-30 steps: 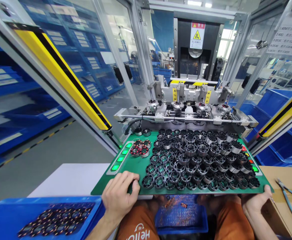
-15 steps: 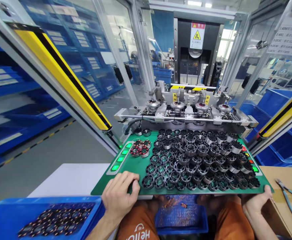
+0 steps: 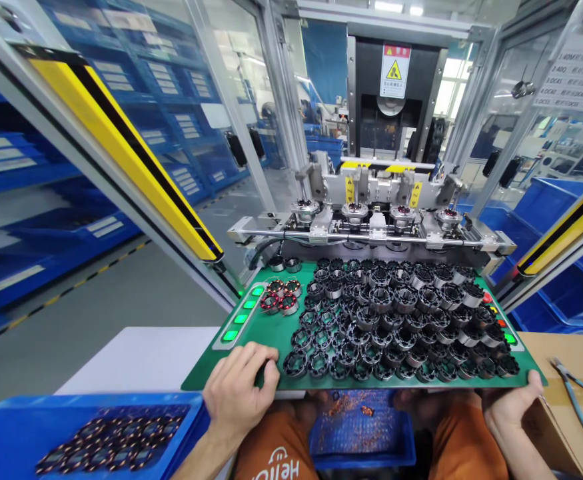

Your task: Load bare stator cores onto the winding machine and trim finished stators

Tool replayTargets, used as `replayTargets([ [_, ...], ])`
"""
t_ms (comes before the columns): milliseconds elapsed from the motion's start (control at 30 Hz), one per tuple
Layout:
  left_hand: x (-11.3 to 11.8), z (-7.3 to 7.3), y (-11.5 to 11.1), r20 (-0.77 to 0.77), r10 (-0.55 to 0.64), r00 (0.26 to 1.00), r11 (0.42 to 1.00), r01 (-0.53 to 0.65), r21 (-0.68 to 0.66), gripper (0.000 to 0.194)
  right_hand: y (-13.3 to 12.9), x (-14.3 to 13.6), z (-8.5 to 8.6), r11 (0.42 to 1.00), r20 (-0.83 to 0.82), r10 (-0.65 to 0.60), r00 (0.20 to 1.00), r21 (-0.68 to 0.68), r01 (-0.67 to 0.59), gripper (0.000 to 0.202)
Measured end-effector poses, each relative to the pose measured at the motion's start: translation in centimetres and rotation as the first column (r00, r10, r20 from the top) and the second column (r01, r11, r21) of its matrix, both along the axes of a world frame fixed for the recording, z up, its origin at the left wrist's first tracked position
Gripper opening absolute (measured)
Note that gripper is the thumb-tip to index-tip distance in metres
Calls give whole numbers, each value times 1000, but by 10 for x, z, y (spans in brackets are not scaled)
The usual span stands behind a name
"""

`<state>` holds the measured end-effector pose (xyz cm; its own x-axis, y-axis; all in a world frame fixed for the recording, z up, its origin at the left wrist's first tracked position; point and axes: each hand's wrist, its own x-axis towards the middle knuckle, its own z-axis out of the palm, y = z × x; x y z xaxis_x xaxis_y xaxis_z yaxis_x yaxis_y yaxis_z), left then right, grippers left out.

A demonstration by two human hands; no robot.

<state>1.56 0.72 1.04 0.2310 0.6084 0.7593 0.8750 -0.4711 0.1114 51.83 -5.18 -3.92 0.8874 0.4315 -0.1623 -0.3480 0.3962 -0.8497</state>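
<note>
My left hand (image 3: 241, 387) rests on the front left edge of the green work surface (image 3: 266, 337), its fingers curled in and nothing visible in them. At the front right corner my right hand (image 3: 514, 405) grips the edge, with the thumb on top and the other fingers hidden. Between the hands stand many black-and-silver stator cores (image 3: 381, 300) in rows, some stacked. Several copper-wound stators (image 3: 280, 297) sit at the left beside the lit green buttons (image 3: 241, 319). Behind, a winding machine (image 3: 378, 230) carries stators on its spindles.
A blue bin (image 3: 184, 443) at lower left holds wound stators. Below the table is a blue tray (image 3: 364, 460) with copper scraps. Pliers (image 3: 576, 400) lie on a cardboard box (image 3: 551, 353) at right. Yellow safety bars (image 3: 131, 160) flank the opening.
The machine's upper tooling, with its striped bar and yellow labels, has shifted slightly up. Both hands and the stators on the green surface stay where they were.
</note>
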Motion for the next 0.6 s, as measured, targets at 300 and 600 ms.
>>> replayTargets([
  [300, 0, 0, -1, 2, -2, 1000, 1000, 2, 5, 17, 0, -2, 3, 1000, -6, -10, 1000, -13, 10, 65],
  [600, -1, -1, 0, 15, 5, 1000, 1000, -4, -12, 17, -1, 0, 2, 1000, -20, -6, 1000, -26, 5, 67],
])
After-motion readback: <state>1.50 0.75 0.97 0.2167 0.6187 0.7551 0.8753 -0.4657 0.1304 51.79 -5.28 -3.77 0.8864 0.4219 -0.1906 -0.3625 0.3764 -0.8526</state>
